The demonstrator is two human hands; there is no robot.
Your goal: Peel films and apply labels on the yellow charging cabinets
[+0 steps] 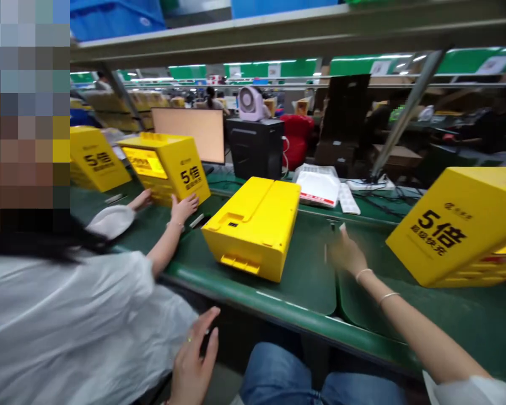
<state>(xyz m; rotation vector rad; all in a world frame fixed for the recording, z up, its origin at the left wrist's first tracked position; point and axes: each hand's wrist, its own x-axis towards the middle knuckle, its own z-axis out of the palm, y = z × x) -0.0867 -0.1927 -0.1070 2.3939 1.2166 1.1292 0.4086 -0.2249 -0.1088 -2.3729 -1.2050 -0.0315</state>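
A yellow plastic cabinet (257, 219) lies on the green work surface in front of me, its panel with a small recess facing up. My left hand (196, 357) hangs below the table edge, fingers stretched and thumb apart, touching nothing I can see. To the right of the cabinet, my right hand (349, 252) is over the green surface, clear of the cabinet. Motion smears its fingers; a small pale spot shows at a fingertip, and I cannot tell whether it is a held piece.
A co-worker in a white shirt (80, 320) sits on my left, hands at another yellow cabinet (189, 169). On the right stands a tilted yellow cabinet (442, 236), another person's fingers beside it. Behind are a monitor (189, 132), a black computer case (255, 149), a fan (251, 103) and papers (318, 185).
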